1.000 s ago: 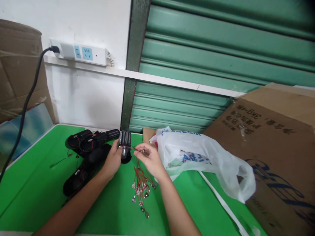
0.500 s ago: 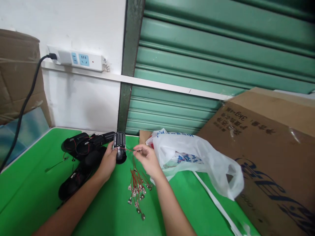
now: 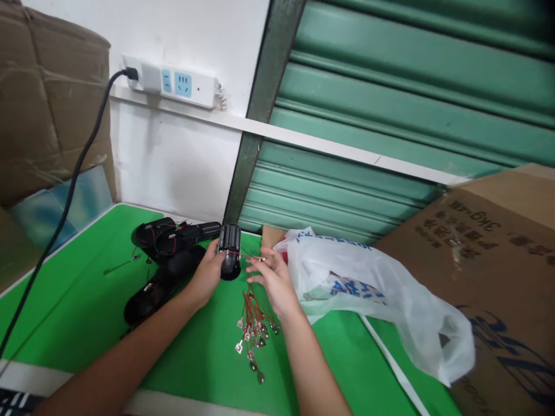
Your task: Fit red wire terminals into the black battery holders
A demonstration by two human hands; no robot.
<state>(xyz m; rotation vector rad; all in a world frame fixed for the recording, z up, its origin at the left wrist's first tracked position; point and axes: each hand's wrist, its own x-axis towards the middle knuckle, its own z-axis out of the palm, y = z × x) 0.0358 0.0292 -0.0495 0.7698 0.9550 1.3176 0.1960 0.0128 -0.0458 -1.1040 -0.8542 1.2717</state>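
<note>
My left hand (image 3: 208, 274) grips a glossy black housing (image 3: 230, 254) by its left side, upright over the green table. Thin red and dark wires run from the housing to my right hand (image 3: 272, 276), whose thumb and index finger pinch the wire ends with a small light piece. Its other fingers are partly spread. Just below lies a bundle of red wires with small metal discs (image 3: 255, 326). Several more black housings (image 3: 162, 245) with wires are piled left of my left hand.
A white plastic bag (image 3: 368, 277) lies right of my right hand, with a white strip (image 3: 392, 361) below it. A large cardboard box (image 3: 489, 260) stands at the right. A black cable (image 3: 80, 156) hangs from a power strip (image 3: 191, 84) at the left.
The view has shifted, so most things sit further right and the table's near edge shows. The fingers of my right hand have spread somewhat around the wire ends.
</note>
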